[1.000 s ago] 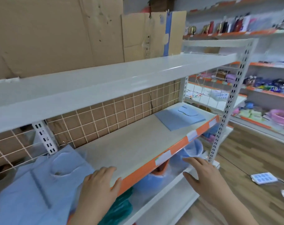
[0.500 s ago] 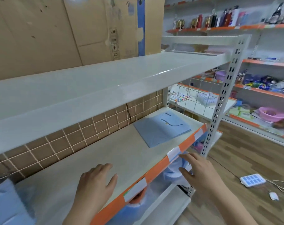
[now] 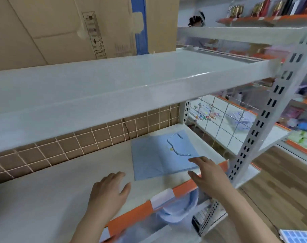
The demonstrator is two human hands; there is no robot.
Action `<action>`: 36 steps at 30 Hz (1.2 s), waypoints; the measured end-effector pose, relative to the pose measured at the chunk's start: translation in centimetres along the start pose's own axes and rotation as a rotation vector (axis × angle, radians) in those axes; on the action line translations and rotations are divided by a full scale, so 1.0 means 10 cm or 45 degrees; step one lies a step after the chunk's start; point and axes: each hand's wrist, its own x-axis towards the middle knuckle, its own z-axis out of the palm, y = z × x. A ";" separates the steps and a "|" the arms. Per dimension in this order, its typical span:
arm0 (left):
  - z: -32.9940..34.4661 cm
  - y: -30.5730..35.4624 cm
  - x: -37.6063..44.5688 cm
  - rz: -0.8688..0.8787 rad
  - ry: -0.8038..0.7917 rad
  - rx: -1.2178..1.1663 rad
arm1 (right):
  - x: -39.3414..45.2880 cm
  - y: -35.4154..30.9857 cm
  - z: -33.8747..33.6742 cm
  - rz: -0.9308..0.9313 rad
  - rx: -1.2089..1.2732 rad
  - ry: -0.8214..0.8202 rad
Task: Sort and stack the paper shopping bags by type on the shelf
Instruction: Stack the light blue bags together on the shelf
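Note:
A flat light-blue paper shopping bag (image 3: 158,155) with a twisted rope handle lies on the right end of the middle shelf (image 3: 52,195). My right hand (image 3: 208,172) hovers over the bag's near right corner and the shelf's orange front edge, fingers spread and relaxed, holding nothing. My left hand (image 3: 109,195) is stretched out over the bare shelf, left of the bag and short of it, fingers loosely extended. More pale blue material (image 3: 179,209) shows on the level under the shelf, partly hidden.
A white upper shelf (image 3: 114,88) overhangs the working shelf closely. A perforated upright post (image 3: 261,130) stands at the right end. Cardboard boxes (image 3: 70,27) sit on top. Neighbouring racks of goods and a wooden floor (image 3: 280,190) lie to the right, with a blue-and-white tray (image 3: 296,236) on the floor.
The view has shifted right along the shelf; the blue bags at the left end have left the frame. Both hands moved toward the flat bag, the right hand rising from below the shelf edge to its corner.

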 end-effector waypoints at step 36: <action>0.52 0.03 -0.01 -0.495 0.029 -0.421 | 0.79 0.06 0.16 0.273 0.970 0.157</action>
